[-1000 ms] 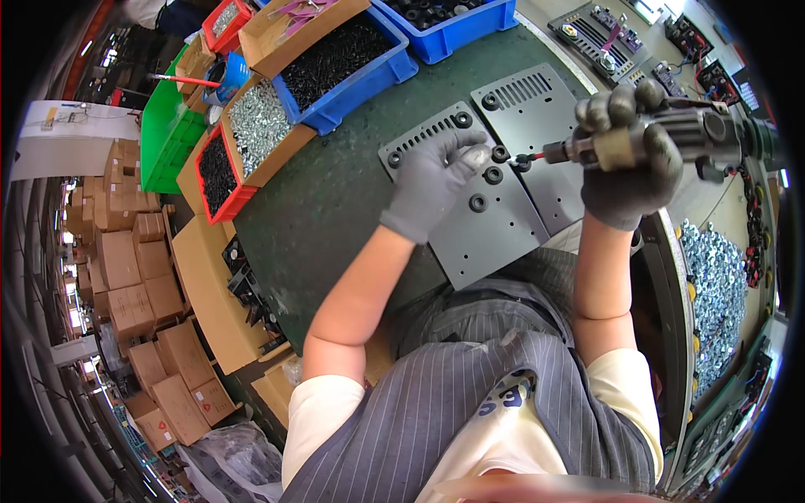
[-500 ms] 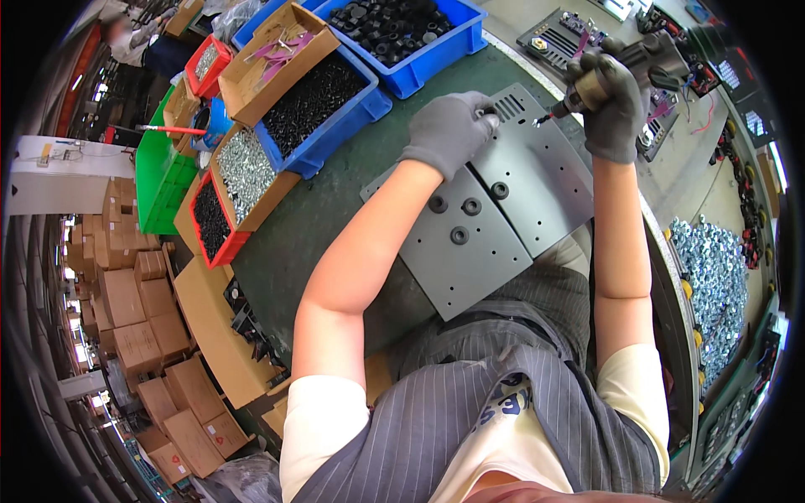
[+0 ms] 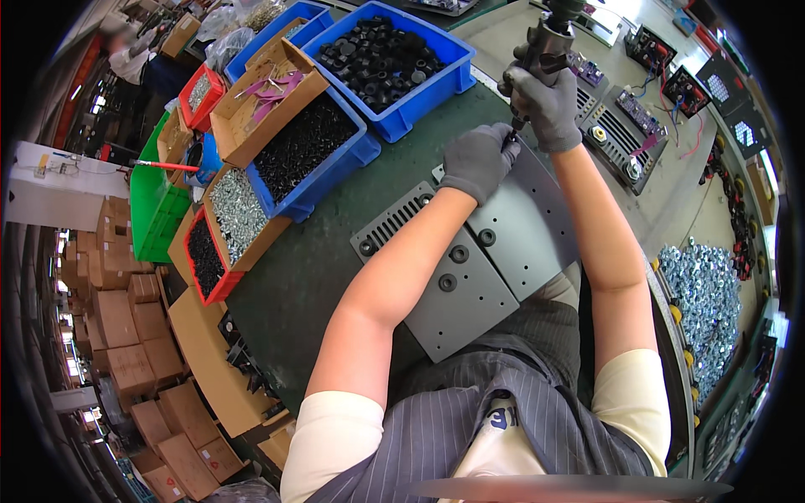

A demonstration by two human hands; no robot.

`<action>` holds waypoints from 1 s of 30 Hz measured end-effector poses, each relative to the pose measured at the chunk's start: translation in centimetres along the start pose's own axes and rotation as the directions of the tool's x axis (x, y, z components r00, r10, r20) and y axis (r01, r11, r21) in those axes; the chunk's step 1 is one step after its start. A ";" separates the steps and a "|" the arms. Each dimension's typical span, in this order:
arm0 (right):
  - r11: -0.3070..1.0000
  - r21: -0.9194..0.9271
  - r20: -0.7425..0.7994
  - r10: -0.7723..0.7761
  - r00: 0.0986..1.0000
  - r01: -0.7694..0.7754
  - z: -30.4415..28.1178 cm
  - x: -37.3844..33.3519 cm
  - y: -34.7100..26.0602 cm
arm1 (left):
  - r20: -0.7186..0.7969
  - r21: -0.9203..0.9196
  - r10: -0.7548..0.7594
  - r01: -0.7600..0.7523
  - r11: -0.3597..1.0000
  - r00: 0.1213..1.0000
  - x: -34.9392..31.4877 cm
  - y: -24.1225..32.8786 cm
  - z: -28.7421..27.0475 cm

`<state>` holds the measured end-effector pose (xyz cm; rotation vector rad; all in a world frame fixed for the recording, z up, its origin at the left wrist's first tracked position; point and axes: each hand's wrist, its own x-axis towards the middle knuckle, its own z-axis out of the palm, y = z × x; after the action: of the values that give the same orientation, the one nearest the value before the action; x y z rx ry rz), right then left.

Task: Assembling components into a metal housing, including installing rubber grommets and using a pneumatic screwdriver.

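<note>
My right hand [image 3: 547, 111], in a grey glove, grips a power screwdriver [image 3: 549, 49] held nearly upright. Its bit points down at the far end of the right-hand grey metal plate [image 3: 532, 210]. Right beside the bit, my gloved left hand [image 3: 478, 163] has its fingertips pinched together; whatever they hold is hidden. The left-hand metal plate [image 3: 470, 314] lies alongside, with slots at its far left. Round black rubber feet [image 3: 458, 254] sit on it, and one more black foot [image 3: 486, 238] is on the right-hand plate.
Blue bins hold black rubber parts [image 3: 381, 63] and small black screws [image 3: 302, 151]. A cardboard tray of silver screws [image 3: 239, 205] and a red bin [image 3: 220, 285] stand left. Circuit assemblies [image 3: 637, 126] lie at far right, above a heap of silver hardware [image 3: 700, 293].
The screwdriver has swung left and turned upright, its bit now at my left fingertips. My left hand has moved slightly right and nearer me, uncovering the left plate's slots.
</note>
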<state>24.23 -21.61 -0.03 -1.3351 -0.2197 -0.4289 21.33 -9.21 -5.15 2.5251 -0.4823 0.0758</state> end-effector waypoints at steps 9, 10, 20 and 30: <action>1.000 -0.012 0.061 0.023 0.998 -0.022 0.3 0.7 0.9 | -0.030 0.000 0.033 -0.033 0.999 0.999 0.1 -0.3 0.0; 0.999 0.019 0.079 0.037 0.996 -0.039 0.6 0.6 0.7 | -0.043 0.007 0.037 -0.036 0.999 0.998 0.2 -0.4 0.0; 0.992 0.068 0.128 0.095 0.987 -0.104 0.6 1.1 1.2 | -0.038 0.056 0.025 -0.023 0.998 0.999 0.0 0.4 -0.6; 0.945 0.321 -0.008 -0.055 0.998 0.055 1.0 -3.1 -6.4 | -0.066 -0.073 -0.052 0.048 0.996 0.996 -0.1 -0.6 -0.6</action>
<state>18.81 -21.17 4.66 -1.0104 -0.3149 -0.4191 21.43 -8.42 -4.99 2.4548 -0.3874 0.1236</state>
